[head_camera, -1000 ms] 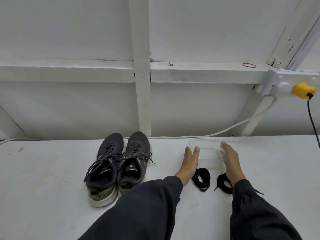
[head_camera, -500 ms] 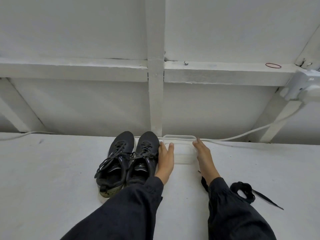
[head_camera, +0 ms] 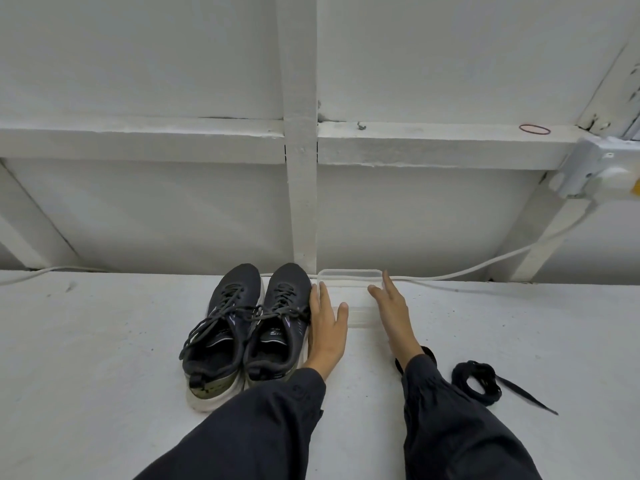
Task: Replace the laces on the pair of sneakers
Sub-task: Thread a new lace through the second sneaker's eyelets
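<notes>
Both hands lie open, gripping nothing. The left hand (head_camera: pixel 325 327) is flat with straight fingers in the narrow space between the pair of sneakers (head_camera: pixel 249 327) and a clear plastic container (head_camera: pixel 349 276), its thumb resting over the container's near left corner. The right hand (head_camera: pixel 391 313) reaches along the container's right side with its fingers extended. Whether they press the wall or only brush it is hard to tell through the clear plastic.

The sneakers stand side by side at centre frame, toes toward the wall, their grey laces (head_camera: pixel 239 308) not yet removed. One black replacement lace (head_camera: pixel 476 379) lies coiled at lower right, well apart from the shoes. A second black lace (head_camera: pixel 428 351) shows only partly from beneath the right sleeve (head_camera: pixel 450 410).

The container looks light, so a push from one side would probably make it skid into the nearer sneaker or back against the white cable (head_camera: pixel 485 268) along the wall. The right sleeve could also drag the half-hidden lace as the arm moves, uncoiling it or tangling it with the other.
</notes>
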A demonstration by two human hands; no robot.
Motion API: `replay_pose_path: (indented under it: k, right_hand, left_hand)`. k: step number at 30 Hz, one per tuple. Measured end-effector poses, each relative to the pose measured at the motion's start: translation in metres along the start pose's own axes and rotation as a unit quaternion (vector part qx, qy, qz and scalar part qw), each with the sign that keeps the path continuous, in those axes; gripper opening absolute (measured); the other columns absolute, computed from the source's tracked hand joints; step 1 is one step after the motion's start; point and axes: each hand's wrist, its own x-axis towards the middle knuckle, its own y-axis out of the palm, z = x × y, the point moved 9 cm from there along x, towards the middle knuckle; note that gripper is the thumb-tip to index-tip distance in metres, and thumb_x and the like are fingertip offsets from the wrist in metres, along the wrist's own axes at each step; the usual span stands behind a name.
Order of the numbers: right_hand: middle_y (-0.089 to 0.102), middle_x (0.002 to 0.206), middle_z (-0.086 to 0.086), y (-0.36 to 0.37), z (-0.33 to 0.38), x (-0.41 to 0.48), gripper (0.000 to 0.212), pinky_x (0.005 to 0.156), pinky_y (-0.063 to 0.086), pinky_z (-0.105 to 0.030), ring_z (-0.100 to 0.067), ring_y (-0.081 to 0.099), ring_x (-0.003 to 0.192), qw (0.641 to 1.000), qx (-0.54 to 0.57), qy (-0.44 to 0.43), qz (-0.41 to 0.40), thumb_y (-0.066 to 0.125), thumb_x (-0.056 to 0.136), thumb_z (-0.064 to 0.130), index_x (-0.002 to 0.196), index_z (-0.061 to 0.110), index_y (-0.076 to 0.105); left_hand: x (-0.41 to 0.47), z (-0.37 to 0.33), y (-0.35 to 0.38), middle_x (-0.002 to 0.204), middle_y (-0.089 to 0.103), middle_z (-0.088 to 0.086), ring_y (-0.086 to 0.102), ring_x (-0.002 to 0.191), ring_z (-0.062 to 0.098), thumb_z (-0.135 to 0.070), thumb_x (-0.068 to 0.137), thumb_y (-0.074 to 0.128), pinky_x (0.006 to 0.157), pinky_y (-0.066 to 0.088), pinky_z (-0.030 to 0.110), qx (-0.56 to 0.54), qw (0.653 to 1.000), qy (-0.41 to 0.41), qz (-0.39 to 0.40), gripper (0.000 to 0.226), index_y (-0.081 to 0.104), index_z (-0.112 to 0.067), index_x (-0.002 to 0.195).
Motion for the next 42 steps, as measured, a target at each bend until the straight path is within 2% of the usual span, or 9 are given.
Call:
replay_pose_path:
  k: [8,11,16,19,22,25,27,32,42]
  right_hand:
    - [0.024,0.161,0.003,0.002,0.005,-0.005,0.064,0.116,0.022,-0.038,-0.018,0.024,0.147,1.000,-0.020,-0.001,0.010,0.052,0.098,0.036,0.154,0.034,0.022]
    - [0.021,0.161,0.006,-0.004,0.015,-0.013,0.069,0.116,0.021,-0.038,-0.016,0.021,0.148,0.999,-0.019,-0.007,0.026,0.056,0.096,0.042,0.154,0.035,0.020]
    - [0.030,0.154,0.020,-0.058,0.036,-0.052,0.056,0.112,0.024,-0.027,0.000,0.026,0.142,0.994,-0.049,-0.098,0.000,0.065,0.089,0.045,0.140,0.049,0.044]
    - [0.039,0.148,0.024,-0.109,0.021,-0.083,0.046,0.107,0.025,-0.025,0.002,0.033,0.137,0.984,-0.113,-0.126,-0.064,0.071,0.086,0.037,0.128,0.049,0.058]
    - [0.040,0.150,0.018,-0.143,-0.013,-0.106,0.045,0.108,0.024,-0.026,-0.005,0.031,0.142,0.977,-0.150,-0.103,-0.106,0.070,0.088,0.025,0.125,0.047,0.058]
    - [0.036,0.152,0.013,-0.153,-0.044,-0.117,0.047,0.113,0.021,-0.029,-0.011,0.028,0.144,0.975,-0.180,-0.069,-0.108,0.071,0.088,0.020,0.126,0.043,0.056]
    - [0.038,0.151,0.008,-0.152,-0.055,-0.119,0.046,0.116,0.011,-0.024,-0.012,0.028,0.143,0.970,-0.210,-0.062,-0.109,0.071,0.088,0.019,0.126,0.039,0.056]
    - [0.041,0.151,0.006,-0.142,-0.060,-0.117,0.045,0.118,0.005,-0.022,-0.008,0.027,0.144,0.961,-0.249,-0.056,-0.104,0.070,0.089,0.021,0.131,0.033,0.056]
    - [0.034,0.152,0.016,-0.055,-0.054,-0.114,0.048,0.114,0.002,-0.010,-0.006,0.021,0.146,0.959,-0.264,-0.102,-0.001,0.069,0.090,0.029,0.132,0.043,0.049]
  left_hand:
    - [0.002,0.002,0.000,0.163,-0.009,0.004,-0.003,0.150,0.015,-0.019,0.105,0.040,0.111,0.000,0.015,0.031,0.999,0.013,0.010,0.064,0.002,-0.009,0.155]
    - [-0.002,-0.002,-0.003,0.163,-0.011,0.002,-0.006,0.150,0.014,-0.021,0.104,0.042,0.115,-0.001,0.019,0.047,0.998,0.032,-0.007,0.065,0.004,-0.011,0.155]
    - [-0.027,-0.020,-0.003,0.163,-0.006,-0.011,-0.008,0.148,0.004,-0.027,0.103,0.044,0.119,0.001,0.021,0.085,0.989,0.111,-0.050,0.059,0.017,-0.020,0.155]
    - [-0.055,-0.028,0.029,0.162,-0.001,-0.019,-0.007,0.147,-0.002,-0.032,0.102,0.045,0.120,0.006,0.022,0.080,0.983,0.161,0.033,0.058,0.019,-0.028,0.154]
    - [-0.083,-0.030,0.073,0.160,-0.002,-0.023,-0.010,0.145,-0.006,-0.039,0.101,0.045,0.120,0.004,0.021,0.104,0.967,0.190,0.133,0.061,0.017,-0.031,0.155]
    - [-0.099,-0.031,0.114,0.162,-0.007,-0.015,-0.019,0.146,0.003,-0.044,0.102,0.040,0.121,-0.005,0.026,0.196,0.933,0.222,0.203,0.062,0.014,-0.028,0.156]
    - [-0.102,-0.030,0.129,0.163,-0.006,-0.008,-0.017,0.148,0.009,-0.042,0.103,0.037,0.120,-0.010,0.028,0.259,0.909,0.240,0.221,0.059,0.015,-0.025,0.156]
    - [-0.097,-0.026,0.124,0.164,0.006,-0.005,-0.005,0.150,0.011,-0.034,0.107,0.031,0.116,-0.014,0.021,0.290,0.901,0.257,0.194,0.049,0.025,-0.021,0.154]
    - [-0.089,0.027,0.039,0.159,0.015,-0.018,0.002,0.148,0.001,-0.037,0.104,0.037,0.119,0.007,0.016,0.243,0.947,0.189,0.088,0.046,0.034,-0.029,0.149]
